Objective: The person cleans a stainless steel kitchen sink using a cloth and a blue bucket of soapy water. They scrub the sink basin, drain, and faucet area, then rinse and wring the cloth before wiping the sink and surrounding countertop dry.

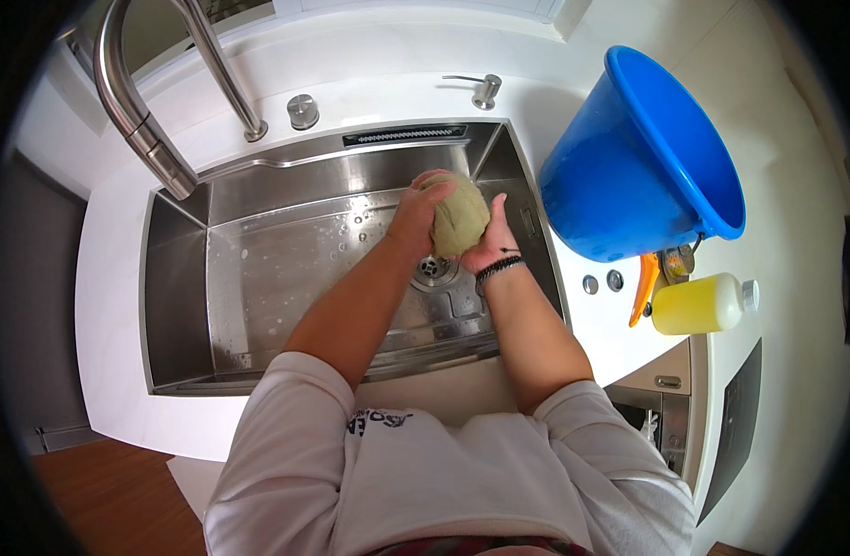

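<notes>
Both hands hold a pale yellow-green cloth [461, 215], bunched into a rounded wad, above the stainless steel sink [272, 278]. My left hand [419, 212] presses on its left side with the fingers over the top. From the right and below, my right hand [493, 240] cups it, thumb pointing up and apart from the cloth. Just below the wad, the drain strainer [435, 270] shows partly in the sink floor. Water drops are scattered over the steel.
A steel pull-out faucet [162, 160] arches over the sink's left back corner. Behind the sink stand a round knob [302, 111] and a soap dispenser [487, 92]. On the right counter are a blue bucket [605, 187], an orange-handled tool [644, 288] and a bottle of yellow liquid [699, 306].
</notes>
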A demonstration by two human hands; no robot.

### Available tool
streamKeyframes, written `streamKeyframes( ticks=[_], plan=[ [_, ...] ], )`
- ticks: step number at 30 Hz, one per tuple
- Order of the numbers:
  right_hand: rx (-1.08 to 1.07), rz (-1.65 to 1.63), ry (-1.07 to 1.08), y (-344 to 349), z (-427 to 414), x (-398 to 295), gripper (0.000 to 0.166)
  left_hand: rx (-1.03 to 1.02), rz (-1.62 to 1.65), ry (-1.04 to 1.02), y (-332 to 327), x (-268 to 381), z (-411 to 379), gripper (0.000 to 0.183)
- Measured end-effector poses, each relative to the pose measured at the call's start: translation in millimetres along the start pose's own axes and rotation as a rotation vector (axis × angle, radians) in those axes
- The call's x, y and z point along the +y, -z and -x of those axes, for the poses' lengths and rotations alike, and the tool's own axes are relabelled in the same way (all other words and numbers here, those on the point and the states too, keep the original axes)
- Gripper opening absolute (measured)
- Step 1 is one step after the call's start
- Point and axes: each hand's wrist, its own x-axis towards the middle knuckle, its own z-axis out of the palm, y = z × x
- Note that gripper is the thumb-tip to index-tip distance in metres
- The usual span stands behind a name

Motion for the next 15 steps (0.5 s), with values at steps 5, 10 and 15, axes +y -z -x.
streamKeyframes(
  ticks=[5,10,15],
  plan=[
    [-0.025,0.132,0.441,6.0,-21.2,-20.9,0.03,0.212,0.21,0.139,-12.1,-8.4,10.2,0.033],
    [-0.113,0.889,1.087,-53.1,25.3,-2.7,0.014,-0.118,0.503,0.396,-11.5,8.3,5.0,0.037],
    [-0.398,1.728,1.729,-68.0,37.0,3.0,0.015,-0.722,0.579,0.799,16.5,22.4,-38.8,0.037]
  ],
)
